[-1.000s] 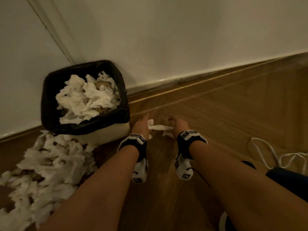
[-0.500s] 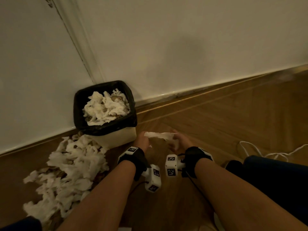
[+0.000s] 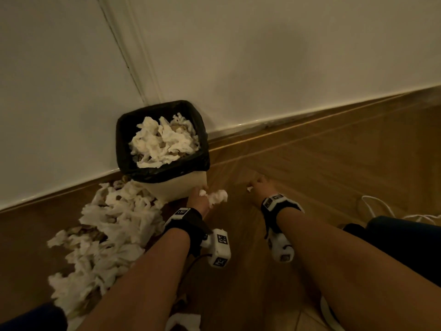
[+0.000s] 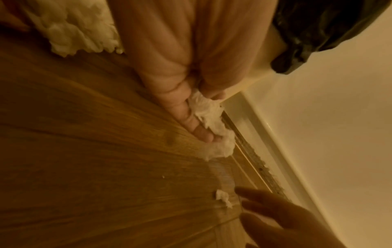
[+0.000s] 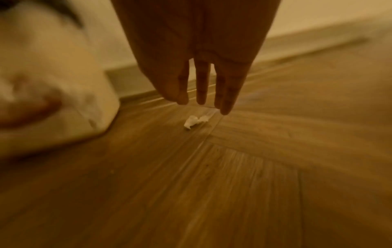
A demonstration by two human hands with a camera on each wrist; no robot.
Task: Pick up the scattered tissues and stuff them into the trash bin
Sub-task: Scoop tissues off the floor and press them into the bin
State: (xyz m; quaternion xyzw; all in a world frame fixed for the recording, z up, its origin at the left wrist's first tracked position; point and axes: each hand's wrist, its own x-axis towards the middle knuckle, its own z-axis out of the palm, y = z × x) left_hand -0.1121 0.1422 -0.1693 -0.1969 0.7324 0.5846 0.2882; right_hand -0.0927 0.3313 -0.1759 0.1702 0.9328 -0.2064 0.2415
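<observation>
The left hand grips a tissue wad just beside the trash bin. The right hand hangs slack-fingered, apparently empty, just above a small scrap on the floor. The bin looks nearly full, so stuffing loosely could spill tissues back onto the pile.

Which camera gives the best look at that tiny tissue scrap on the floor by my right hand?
The right wrist view: the tissue scrap lies unobstructed on the wooden floor just beyond the right hand's fingertips. The left wrist view shows it smaller, near the frame's bottom. The head view shows only a white speck beside the hand.
</observation>
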